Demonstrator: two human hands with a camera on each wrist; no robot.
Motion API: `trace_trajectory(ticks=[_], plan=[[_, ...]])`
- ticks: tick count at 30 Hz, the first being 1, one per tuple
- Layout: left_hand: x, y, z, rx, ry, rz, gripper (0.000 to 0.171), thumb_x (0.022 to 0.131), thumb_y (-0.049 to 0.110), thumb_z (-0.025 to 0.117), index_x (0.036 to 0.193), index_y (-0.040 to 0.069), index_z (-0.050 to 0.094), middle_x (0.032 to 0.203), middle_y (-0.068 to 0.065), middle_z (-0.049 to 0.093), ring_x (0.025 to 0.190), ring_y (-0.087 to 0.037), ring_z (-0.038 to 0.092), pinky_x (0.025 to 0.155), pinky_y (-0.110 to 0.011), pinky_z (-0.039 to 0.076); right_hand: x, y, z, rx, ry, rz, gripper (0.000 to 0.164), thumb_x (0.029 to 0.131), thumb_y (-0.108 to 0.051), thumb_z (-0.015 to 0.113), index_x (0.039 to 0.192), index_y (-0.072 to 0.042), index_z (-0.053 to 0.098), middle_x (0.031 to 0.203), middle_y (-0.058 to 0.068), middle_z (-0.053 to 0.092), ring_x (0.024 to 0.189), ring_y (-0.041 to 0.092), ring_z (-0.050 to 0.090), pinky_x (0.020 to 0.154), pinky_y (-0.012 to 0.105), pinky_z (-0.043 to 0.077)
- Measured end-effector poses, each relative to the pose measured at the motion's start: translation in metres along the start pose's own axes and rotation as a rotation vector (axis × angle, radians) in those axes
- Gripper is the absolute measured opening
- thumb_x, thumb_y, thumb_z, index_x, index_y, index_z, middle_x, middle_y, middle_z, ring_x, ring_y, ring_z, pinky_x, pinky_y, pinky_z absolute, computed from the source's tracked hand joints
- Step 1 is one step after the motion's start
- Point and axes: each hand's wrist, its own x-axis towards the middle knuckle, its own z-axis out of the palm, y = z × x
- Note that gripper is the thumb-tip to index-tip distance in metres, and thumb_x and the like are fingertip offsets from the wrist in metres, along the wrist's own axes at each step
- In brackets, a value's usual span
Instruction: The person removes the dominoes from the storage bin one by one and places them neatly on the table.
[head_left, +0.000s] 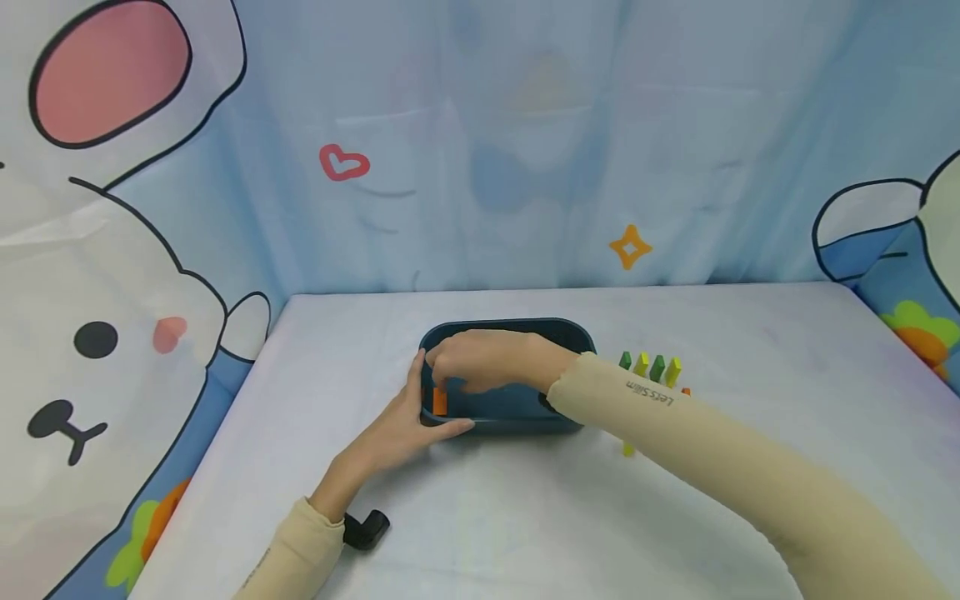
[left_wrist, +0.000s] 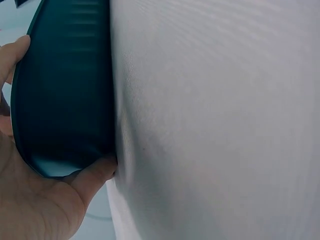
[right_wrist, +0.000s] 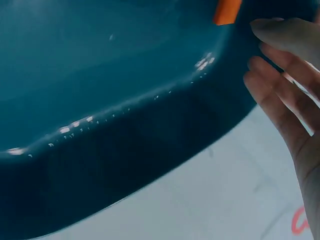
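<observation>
A dark blue rectangular bin (head_left: 517,408) stands on the white-covered table. My left hand (head_left: 393,429) grips the bin's left end, thumb along the near side and fingers at the left rim. In the left wrist view, thumb and fingers bracket the corner of the bin (left_wrist: 65,90). My right hand (head_left: 487,358) hovers over the left part of the bin, fingers bent downward. In the right wrist view its thumb and fingers (right_wrist: 277,85) are apart, with nothing visible between them. Close by, an orange block (head_left: 439,402) is inside the bin at its left end.
Right of the bin, green (head_left: 657,367) and yellow blocks (head_left: 672,372) stand in a row. An orange piece (head_left: 686,391) and a yellow piece (head_left: 628,449) are partly hidden by the right sleeve. A printed curtain (head_left: 525,208) hangs behind the table.
</observation>
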Motion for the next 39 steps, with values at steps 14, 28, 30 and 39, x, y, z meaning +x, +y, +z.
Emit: trace_trajectory(ticks=[14, 28, 30, 39], plan=[[0.002, 0.000, -0.001, 0.005, 0.012, -0.005, 0.127, 0.089, 0.062, 0.076, 0.165, 0.029, -0.020, 0.175, -0.004, 0.003, 0.160, -0.027, 0.015, 0.124, -0.059, 0.025, 0.027, 0.002, 0.018, 0.061, -0.164, 0.049, 0.028, 0.094, 0.004, 0.075, 0.116, -0.013, 0.078, 0.117, -0.001, 0.073, 0.102, 0.014, 0.069, 0.087, 0.022, 0.056], [0.001, 0.000, 0.000, 0.004, 0.009, -0.003, 0.126, 0.089, 0.063, 0.076, 0.166, 0.029, -0.019, 0.175, -0.003, -0.001, 0.160, -0.027, 0.012, 0.124, -0.058, 0.024, 0.033, 0.009, 0.022, 0.106, -0.172, 0.050, 0.020, 0.099, 0.003, 0.069, 0.104, -0.013, 0.080, 0.096, 0.002, 0.072, 0.071, 0.008, 0.059, 0.073, 0.021, 0.054], [0.000, 0.000, 0.000, 0.008, 0.009, -0.007, 0.126, 0.089, 0.063, 0.075, 0.165, 0.028, -0.019, 0.175, -0.004, 0.000, 0.160, -0.028, 0.013, 0.124, -0.058, 0.024, 0.033, 0.010, 0.024, 0.101, -0.171, 0.057, 0.021, 0.099, 0.002, 0.069, 0.108, -0.013, 0.080, 0.102, 0.002, 0.070, 0.074, 0.008, 0.060, 0.075, 0.021, 0.055], [0.001, 0.001, 0.000, 0.027, 0.010, -0.019, 0.127, 0.089, 0.064, 0.075, 0.165, 0.027, -0.019, 0.175, -0.005, 0.001, 0.160, -0.030, 0.015, 0.123, -0.059, 0.026, 0.027, 0.015, 0.020, 0.144, -0.110, 0.058, 0.030, 0.094, 0.004, 0.075, 0.120, -0.010, 0.076, 0.121, 0.003, 0.070, 0.104, 0.016, 0.068, 0.097, 0.030, 0.056]])
